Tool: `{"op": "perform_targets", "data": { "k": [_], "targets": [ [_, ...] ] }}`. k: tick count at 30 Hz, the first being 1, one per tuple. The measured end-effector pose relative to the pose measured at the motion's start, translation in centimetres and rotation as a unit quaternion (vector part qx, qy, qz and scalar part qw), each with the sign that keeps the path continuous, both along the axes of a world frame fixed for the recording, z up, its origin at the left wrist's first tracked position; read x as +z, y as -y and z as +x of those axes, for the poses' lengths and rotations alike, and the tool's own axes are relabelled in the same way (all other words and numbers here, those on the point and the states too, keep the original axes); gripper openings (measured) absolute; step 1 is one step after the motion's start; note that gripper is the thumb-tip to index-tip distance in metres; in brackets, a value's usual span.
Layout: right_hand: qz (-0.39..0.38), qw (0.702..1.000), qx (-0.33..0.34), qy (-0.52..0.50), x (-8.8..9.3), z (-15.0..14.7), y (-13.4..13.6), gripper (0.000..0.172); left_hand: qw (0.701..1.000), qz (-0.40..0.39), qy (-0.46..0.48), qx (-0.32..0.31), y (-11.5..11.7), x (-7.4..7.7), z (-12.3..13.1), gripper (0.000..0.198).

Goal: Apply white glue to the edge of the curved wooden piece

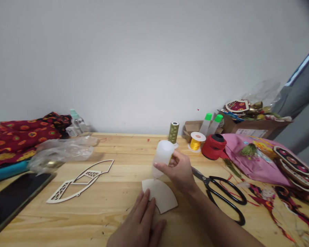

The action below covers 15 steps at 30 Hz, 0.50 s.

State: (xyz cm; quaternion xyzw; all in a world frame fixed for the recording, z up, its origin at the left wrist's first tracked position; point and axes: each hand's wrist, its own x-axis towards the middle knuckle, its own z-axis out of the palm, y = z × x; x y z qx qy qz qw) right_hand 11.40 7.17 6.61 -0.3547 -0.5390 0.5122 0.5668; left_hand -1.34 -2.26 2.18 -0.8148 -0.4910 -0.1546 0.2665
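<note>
My right hand [180, 170] grips a white squeeze bottle [162, 155], tipped nozzle-down onto the top edge of a curved cream cardboard piece [161, 196] lying on the wooden table [113, 212]. My left hand [140, 224] lies flat with fingers stretched out, pressing the near left edge of that piece. Left of it rests a cut-out wooden lattice shape [81, 180].
Black scissors [222, 192] lie right of my right arm. Behind stand a gold thread cone [173, 132], a yellow spool [196, 141], a red spool [214, 146], green-capped bottles [211, 123]. Pink fabric [257, 157], a cardboard box [249, 127], red cloth [23, 137], a plastic bag [61, 151], a dark phone [15, 197].
</note>
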Motion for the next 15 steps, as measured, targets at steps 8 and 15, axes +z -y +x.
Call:
{"op": "perform_targets", "data": {
  "k": [8, 15],
  "targets": [
    [0.008, 0.999, 0.0, 0.035, 0.44, -0.35, 0.42, 0.021, 0.999, 0.023, -0.03, -0.002, -0.07, -0.38, -0.14, 0.037],
    [-0.008, 1.0, -0.022, -0.009, 0.37, -0.39, 0.51, 0.025, 0.995, 0.078, -0.01, -0.065, 0.12, -0.88, 0.18, 0.033]
  ]
}}
